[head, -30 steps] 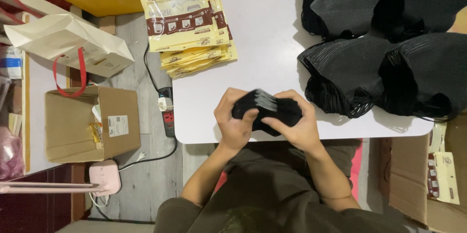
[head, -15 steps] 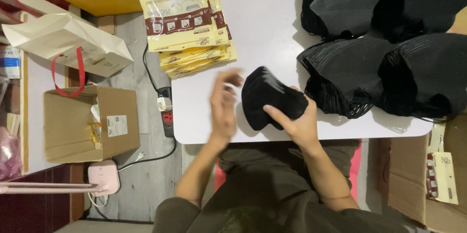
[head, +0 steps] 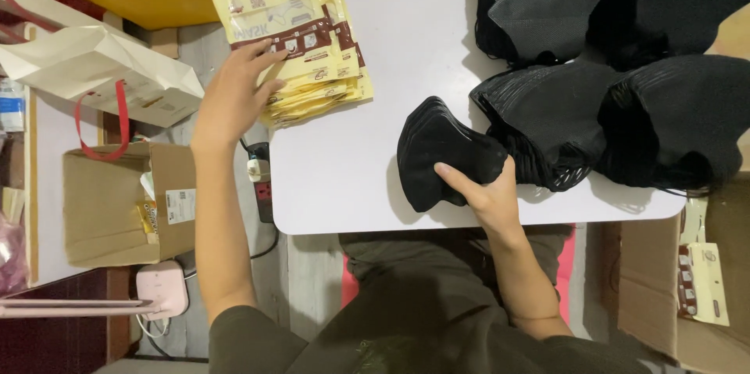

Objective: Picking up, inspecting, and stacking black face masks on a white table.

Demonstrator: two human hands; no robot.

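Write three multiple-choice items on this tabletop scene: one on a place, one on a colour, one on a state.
1. Where does the left hand rest?
A. on the stack of yellow packets
B. inside the cardboard box
C. on the paper bag

2. What colour is the bundle of masks in the right hand?
A. white
B. black
C. yellow

3. How does the right hand stand to that bundle?
A. apart from it
B. flat beneath it
C. gripping it over the white table

Answers:
1 A, the fingers lie on the top packet's edge.
2 B, it matches the black piles beside it.
3 C, the thumb presses on top of the bundle.
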